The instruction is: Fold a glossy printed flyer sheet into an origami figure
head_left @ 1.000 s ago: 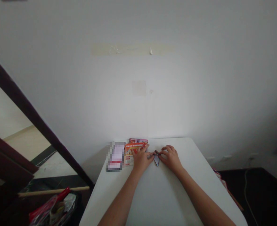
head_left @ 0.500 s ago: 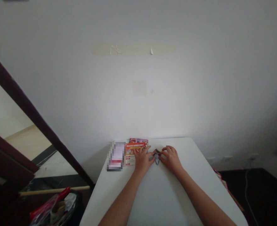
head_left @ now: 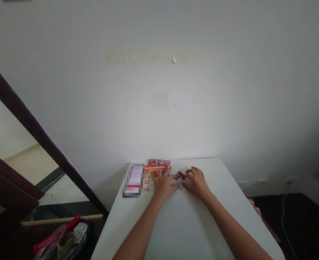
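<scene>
A small piece of folded paper [head_left: 180,180], dark and reddish at its far end and pale grey-blue toward me, lies between my hands on the white table [head_left: 183,224]. At its left edge, my left hand [head_left: 162,185] pinches it with thumb and forefinger, the other fingers spread over an orange and white printed leaflet [head_left: 148,177]. My right hand [head_left: 199,183] has the right edge between thumb and fingertips, with its other fingers curled above. The fingertips cover part of the paper, so its exact folded shape is hard to make out.
Left of the leaflet lies a blurred-out phone-like object [head_left: 134,180]. A pink-purple printed sheet [head_left: 159,161] sticks out behind the leaflet. The table meets a pale wall [head_left: 159,130]. On the floor at left stands a dark bin [head_left: 90,231] filled with rubbish.
My left hand has shifted slightly left, and its fingers sit a little farther from the paper's middle. The right hand stays nearly in place.
</scene>
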